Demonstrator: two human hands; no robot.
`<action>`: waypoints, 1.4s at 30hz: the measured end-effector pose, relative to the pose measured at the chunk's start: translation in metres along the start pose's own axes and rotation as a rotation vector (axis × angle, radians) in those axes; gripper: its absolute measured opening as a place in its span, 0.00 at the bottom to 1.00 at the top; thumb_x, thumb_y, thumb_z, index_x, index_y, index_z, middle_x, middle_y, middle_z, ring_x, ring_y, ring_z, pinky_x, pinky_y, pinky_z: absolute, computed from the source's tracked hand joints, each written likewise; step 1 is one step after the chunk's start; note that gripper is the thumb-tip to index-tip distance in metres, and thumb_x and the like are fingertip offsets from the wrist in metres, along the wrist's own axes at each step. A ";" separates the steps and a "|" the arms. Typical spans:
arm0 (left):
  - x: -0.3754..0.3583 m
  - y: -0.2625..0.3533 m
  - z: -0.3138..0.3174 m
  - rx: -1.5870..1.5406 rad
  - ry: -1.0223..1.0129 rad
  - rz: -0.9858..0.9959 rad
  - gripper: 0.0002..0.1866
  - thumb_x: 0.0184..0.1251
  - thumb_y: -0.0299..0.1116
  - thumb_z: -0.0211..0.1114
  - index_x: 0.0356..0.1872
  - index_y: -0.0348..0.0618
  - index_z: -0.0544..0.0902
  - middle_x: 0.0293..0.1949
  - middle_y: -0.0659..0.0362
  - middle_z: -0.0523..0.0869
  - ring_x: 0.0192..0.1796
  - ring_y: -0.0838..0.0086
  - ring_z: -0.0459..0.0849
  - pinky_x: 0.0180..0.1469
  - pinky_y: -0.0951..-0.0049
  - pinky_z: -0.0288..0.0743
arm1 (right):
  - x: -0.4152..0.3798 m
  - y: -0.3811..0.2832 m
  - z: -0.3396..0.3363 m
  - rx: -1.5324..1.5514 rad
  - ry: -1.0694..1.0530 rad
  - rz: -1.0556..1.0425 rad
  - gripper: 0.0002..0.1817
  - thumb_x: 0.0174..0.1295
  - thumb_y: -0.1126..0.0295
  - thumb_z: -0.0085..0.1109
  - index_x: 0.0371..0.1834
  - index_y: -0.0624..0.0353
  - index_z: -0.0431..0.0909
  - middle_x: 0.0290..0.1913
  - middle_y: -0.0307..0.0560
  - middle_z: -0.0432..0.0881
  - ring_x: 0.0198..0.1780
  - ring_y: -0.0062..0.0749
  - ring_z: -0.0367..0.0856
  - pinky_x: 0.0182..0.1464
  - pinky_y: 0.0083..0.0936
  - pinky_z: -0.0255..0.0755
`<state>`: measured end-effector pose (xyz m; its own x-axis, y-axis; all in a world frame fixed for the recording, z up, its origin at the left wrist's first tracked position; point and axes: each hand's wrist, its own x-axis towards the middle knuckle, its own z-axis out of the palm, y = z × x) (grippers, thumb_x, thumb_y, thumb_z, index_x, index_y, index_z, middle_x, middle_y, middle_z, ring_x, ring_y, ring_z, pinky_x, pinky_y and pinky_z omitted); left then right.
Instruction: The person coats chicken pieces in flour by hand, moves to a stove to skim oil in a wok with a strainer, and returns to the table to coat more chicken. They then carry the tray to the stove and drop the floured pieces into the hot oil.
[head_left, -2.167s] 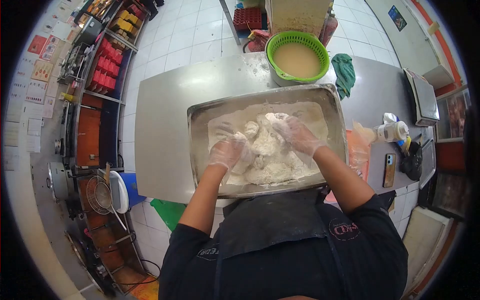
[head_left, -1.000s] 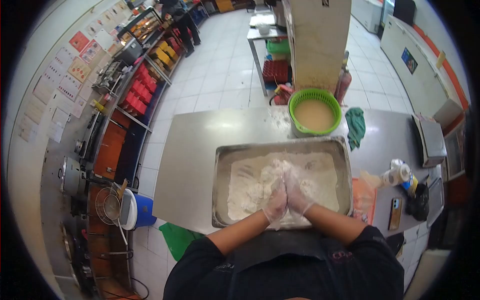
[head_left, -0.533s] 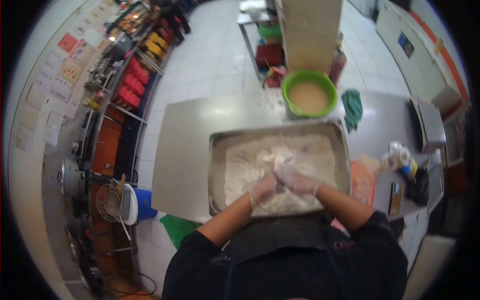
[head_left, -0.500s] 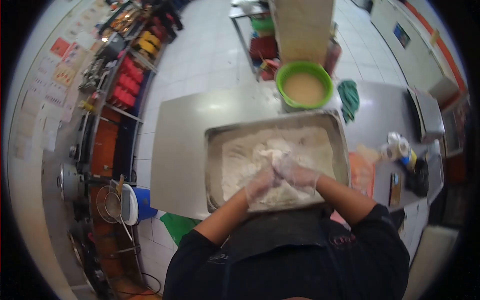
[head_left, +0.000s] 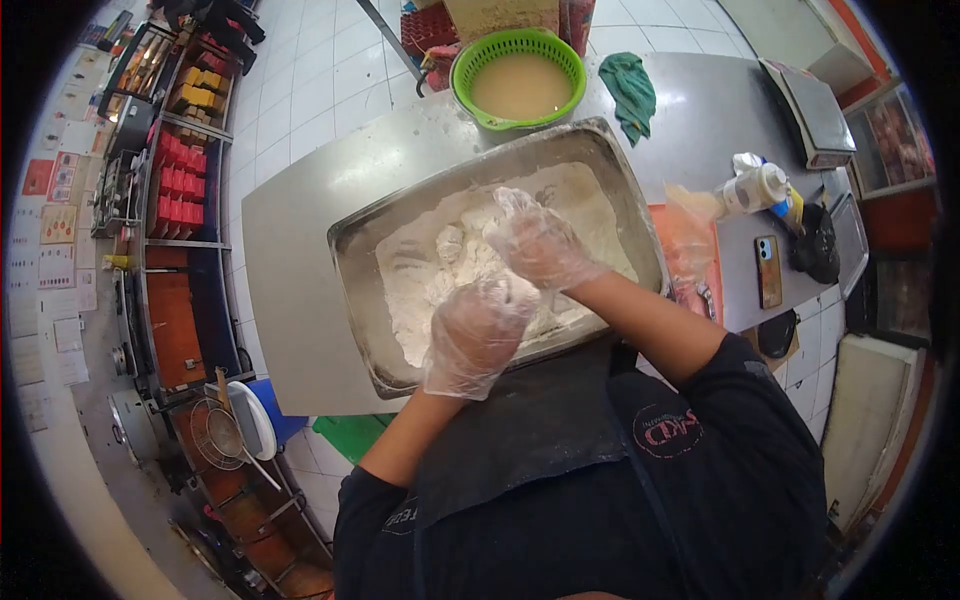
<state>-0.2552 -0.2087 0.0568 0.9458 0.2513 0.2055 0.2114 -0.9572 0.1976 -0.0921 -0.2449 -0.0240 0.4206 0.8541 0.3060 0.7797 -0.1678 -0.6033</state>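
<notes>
A deep metal tray (head_left: pixel 350 300) of white flour (head_left: pixel 410 275) lies in front of me. Thin clear plastic gloves cover both hands. My left hand (head_left: pixel 478 335) is raised over the tray's near side with its fingers curled in; flour clings around the fingertips, and what they hold, if anything, is hidden. Farther forward and to the right, my right hand (head_left: pixel 545 245) is above the flour, its fingers bent together. I cannot make out anything inside that hand. A flour-coated lump (head_left: pixel 450 243) sits in the flour to the left of my right hand.
Behind the tray stands a green perforated basket (head_left: pixel 570 75) with cloudy liquid inside. A green cloth (head_left: pixel 628 95) lies beside it on the steel table (head_left: pixel 290 260). To the right are an orange tray (head_left: pixel 715 265), a bottle (head_left: pixel 755 188), a phone (head_left: pixel 768 272) and a scale (head_left: pixel 810 110).
My hands were close together low in the flour. They have come up and apart, the left nearer me, the right farther forward. My view has turned, and the tray now looks tilted.
</notes>
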 end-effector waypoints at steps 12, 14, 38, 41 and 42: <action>0.003 0.016 0.054 -0.116 -0.006 -0.044 0.05 0.61 0.37 0.63 0.29 0.50 0.82 0.23 0.57 0.81 0.26 0.63 0.82 0.27 0.62 0.75 | 0.014 0.026 0.008 -0.128 -0.580 0.062 0.18 0.70 0.58 0.44 0.54 0.55 0.78 0.58 0.64 0.75 0.60 0.55 0.74 0.62 0.45 0.68; 0.004 0.010 0.064 -0.016 0.039 -0.011 0.06 0.60 0.36 0.63 0.27 0.49 0.82 0.22 0.57 0.81 0.26 0.63 0.81 0.26 0.61 0.75 | 0.009 0.036 0.020 -0.156 -0.584 0.009 0.16 0.71 0.62 0.42 0.53 0.51 0.78 0.58 0.63 0.76 0.60 0.56 0.74 0.61 0.45 0.68; -0.010 -0.003 0.074 -0.525 -0.107 0.186 0.08 0.59 0.36 0.64 0.38 0.49 0.84 0.34 0.55 0.85 0.35 0.60 0.84 0.38 0.57 0.78 | 0.001 0.009 -0.005 0.104 -0.161 -0.152 0.32 0.63 0.45 0.57 0.68 0.46 0.70 0.67 0.49 0.71 0.68 0.47 0.69 0.69 0.39 0.61; -0.031 -0.038 0.067 -0.271 -0.085 0.166 0.08 0.61 0.32 0.61 0.40 0.50 0.84 0.39 0.58 0.87 0.40 0.62 0.85 0.44 0.64 0.79 | 0.004 0.010 -0.025 -0.030 -0.209 -0.152 0.29 0.65 0.48 0.55 0.67 0.46 0.70 0.66 0.47 0.72 0.67 0.45 0.70 0.69 0.37 0.61; -0.045 -0.056 0.078 -0.147 -0.090 0.090 0.09 0.61 0.32 0.61 0.41 0.51 0.85 0.41 0.57 0.87 0.42 0.63 0.85 0.46 0.64 0.78 | 0.001 0.020 -0.024 -0.026 -0.211 -0.152 0.29 0.65 0.48 0.55 0.67 0.46 0.70 0.66 0.47 0.72 0.67 0.45 0.70 0.69 0.37 0.61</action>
<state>-0.2903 -0.1771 -0.0379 0.9789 0.1456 0.1431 0.0930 -0.9422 0.3220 -0.0652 -0.2589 -0.0178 0.1934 0.9538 0.2300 0.8394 -0.0395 -0.5420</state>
